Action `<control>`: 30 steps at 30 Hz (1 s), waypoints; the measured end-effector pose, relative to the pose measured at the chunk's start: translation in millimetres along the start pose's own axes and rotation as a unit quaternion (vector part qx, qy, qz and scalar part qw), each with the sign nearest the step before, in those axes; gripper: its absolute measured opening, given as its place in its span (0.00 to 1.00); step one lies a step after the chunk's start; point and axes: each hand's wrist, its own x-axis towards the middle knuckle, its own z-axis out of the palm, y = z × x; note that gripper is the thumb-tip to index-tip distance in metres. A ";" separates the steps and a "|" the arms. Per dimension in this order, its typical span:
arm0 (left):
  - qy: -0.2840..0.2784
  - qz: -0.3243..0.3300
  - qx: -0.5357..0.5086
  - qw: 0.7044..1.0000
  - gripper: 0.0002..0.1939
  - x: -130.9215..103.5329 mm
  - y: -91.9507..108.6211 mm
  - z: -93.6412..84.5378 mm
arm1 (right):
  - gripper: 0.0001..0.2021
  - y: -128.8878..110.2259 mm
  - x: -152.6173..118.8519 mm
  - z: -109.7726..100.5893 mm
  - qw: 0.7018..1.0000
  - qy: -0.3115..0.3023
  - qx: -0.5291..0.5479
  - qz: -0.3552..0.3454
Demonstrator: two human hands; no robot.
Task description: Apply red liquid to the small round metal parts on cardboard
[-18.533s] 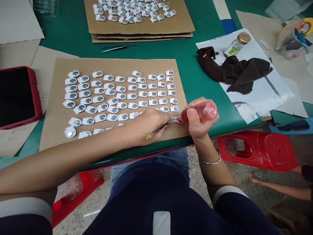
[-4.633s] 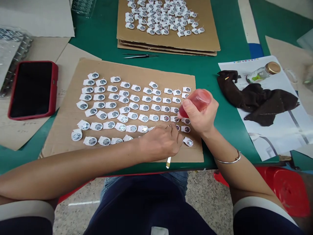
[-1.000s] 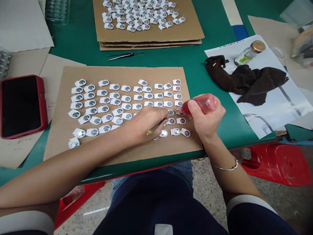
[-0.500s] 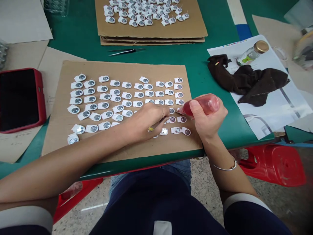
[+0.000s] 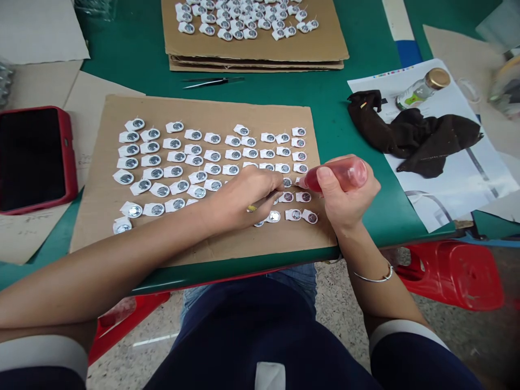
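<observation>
My right hand (image 5: 350,197) is wrapped round a translucent pinkish-red squeeze bottle (image 5: 339,173). The bottle lies tilted, its narrow tip pointing left at one of the small white tagged pieces in the right-hand columns. Just left of the tip, my left hand (image 5: 246,197) reaches low over the cardboard sheet (image 5: 211,246) with its fingers pinched together; whatever they hold is hidden. A yellow-topped ring shows on that hand. Rows of small white pieces with round silvery centres, such as this white piece (image 5: 153,209), lie on the cardboard, some covered by my left hand and forearm.
Behind stands a cardboard stack (image 5: 255,59) bearing many similar pieces, with tweezers (image 5: 213,82) in front of it. A red-cased phone (image 5: 32,160) lies at left. At right, a dark brown cloth (image 5: 418,138) and a gold-lidded jar (image 5: 422,89) rest on printed paper (image 5: 467,200).
The camera view has shifted slightly. Both hands and the squeeze bottle stay in nearly the same place over the cardboard.
</observation>
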 end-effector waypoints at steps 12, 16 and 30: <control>0.007 -0.022 -0.013 1.000 0.06 1.6 -0.3 0.0 | 0.12 -0.9 -0.8 0.0 1.000 -0.006 -0.006 -0.005; 0.018 -0.038 -0.019 0.999 0.06 2.7 -2.8 1.3 | 0.12 -1.2 -1.0 -0.5 1.000 -0.009 -0.010 -0.009; 0.031 -0.101 -0.095 0.990 0.05 6.2 -10.1 2.6 | 0.13 -2.6 -2.7 1.3 1.000 -0.015 -0.002 -0.009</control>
